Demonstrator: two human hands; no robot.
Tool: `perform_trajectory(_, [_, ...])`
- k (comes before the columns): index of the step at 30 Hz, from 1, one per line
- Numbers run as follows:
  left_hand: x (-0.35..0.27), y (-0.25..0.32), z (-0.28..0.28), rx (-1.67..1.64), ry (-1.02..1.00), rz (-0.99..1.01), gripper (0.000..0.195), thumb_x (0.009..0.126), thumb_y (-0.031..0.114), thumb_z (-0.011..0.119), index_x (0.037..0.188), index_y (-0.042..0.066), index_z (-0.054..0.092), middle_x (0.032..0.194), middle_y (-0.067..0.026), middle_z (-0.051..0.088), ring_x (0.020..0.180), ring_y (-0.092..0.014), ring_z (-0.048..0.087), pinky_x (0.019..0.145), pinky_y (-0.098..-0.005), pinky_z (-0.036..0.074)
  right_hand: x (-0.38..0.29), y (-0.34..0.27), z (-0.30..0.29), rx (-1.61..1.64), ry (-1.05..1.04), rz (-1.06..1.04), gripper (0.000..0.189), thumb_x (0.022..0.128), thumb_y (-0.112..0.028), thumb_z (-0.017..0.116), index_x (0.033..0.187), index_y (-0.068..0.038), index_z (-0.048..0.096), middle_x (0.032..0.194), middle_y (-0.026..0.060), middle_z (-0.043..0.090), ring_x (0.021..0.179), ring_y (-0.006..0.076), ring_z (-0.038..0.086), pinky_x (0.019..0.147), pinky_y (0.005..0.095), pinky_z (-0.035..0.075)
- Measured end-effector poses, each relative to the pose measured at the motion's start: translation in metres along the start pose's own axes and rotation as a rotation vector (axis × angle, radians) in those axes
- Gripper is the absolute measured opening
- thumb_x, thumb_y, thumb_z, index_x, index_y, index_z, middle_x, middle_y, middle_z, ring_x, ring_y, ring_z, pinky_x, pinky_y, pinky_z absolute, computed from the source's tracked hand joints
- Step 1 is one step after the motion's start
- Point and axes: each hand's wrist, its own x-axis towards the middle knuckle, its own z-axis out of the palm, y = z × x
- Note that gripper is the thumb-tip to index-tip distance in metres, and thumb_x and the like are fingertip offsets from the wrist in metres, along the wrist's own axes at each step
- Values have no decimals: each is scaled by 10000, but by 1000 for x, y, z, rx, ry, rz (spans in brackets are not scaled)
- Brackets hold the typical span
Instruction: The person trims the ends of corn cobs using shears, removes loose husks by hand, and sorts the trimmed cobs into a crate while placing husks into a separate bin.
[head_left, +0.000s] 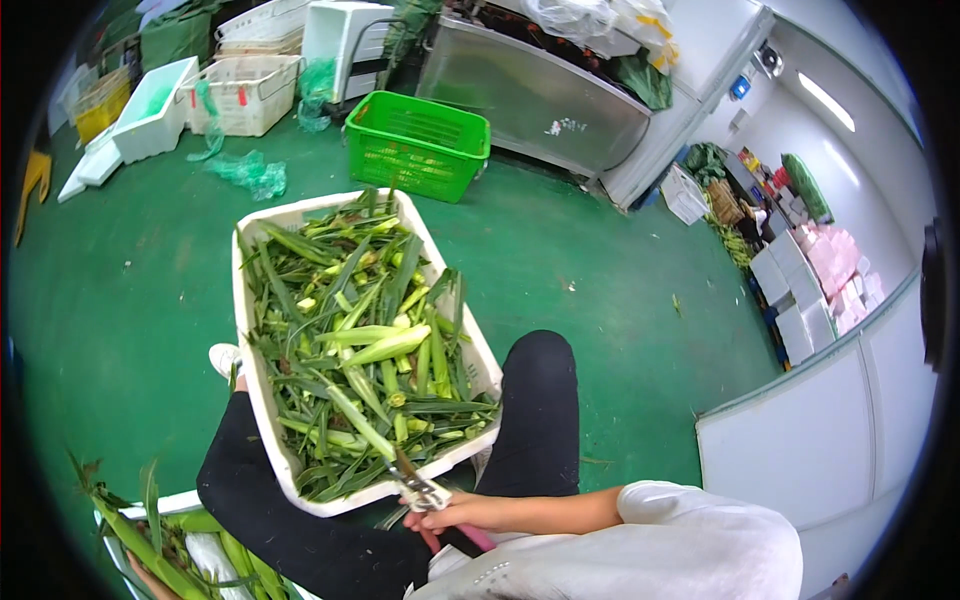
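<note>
My right hand (466, 513) grips pruning shears (424, 491) with pinkish-red handles. Their blades point over the near rim of a white plastic crate (244, 300) between my knees. Green corn husks, leaves and cut stalk ends (360, 322) fill that crate. At the lower left, a white box (114, 551) holds several unhusked ears of corn (240, 555) and a clear plastic-wrapped item (214, 562). My left hand (147, 576) is partly hidden there, its fingers around one long ear of corn (142, 544) with its leaves still on.
A bright green plastic basket (420, 161) stands beyond the crate, before a stainless steel cabinet (525, 97). White foam boxes (154, 112), a white tub (244, 94) and green netting (251, 174) lie at the far left. Through a doorway at right are stacked white boxes (795, 277).
</note>
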Motion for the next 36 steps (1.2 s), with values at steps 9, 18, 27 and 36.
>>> perform_trajectory(9, [-104,37,338,-513,-762,-489,643,923,576,395,1396,140,402,874,-82,618,714,-236,626,606,-455,567,-26,-76,-2,-1,-247,-251,614,841,-185,666,1355,-51,358,1120,26,492,927,109,487,794,267,443])
perform_trajectory(18, [-115,18,463,442,-810,-16,659,869,406,649,1345,15,416,1237,-138,546,1139,-234,519,974,-345,401,-87,-111,-46,-634,321,-362,794,771,-217,749,1399,13,322,1249,160,532,1115,209,542,933,315,447])
perform_trajectory(27, [-116,41,409,815,-731,216,560,808,257,710,1249,-6,486,1063,-170,636,958,-249,630,864,-344,477,-10,-117,-58,-637,263,-270,747,743,-172,757,1364,4,380,1254,196,507,1139,294,533,967,357,425])
perform_trajectory(36, [-95,41,395,614,-1073,-196,564,824,183,717,1305,-4,490,1176,-108,607,1069,-153,540,955,-290,421,-10,-176,-80,-990,-8,8,482,745,-239,761,1111,-2,558,842,94,628,751,195,590,706,310,484])
